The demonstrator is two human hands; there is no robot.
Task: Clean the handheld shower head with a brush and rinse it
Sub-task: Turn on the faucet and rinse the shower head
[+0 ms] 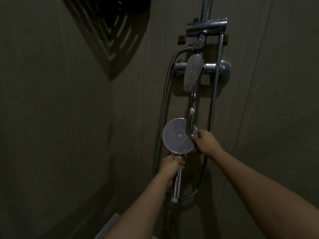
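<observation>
left hand (170, 165): handle gripped just under the head, fingers wrapped round it
shower head (178, 136): held below the mixer tap (193, 73), nozzle face turned to camera, handle axis near vertical, head up
right hand (206, 141): head's right rim pinched; brush not discernible

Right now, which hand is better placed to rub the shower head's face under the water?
The right hand. It already grips the rim of the shower head beside the water stream, while the left hand is busy holding the handle steady.
</observation>
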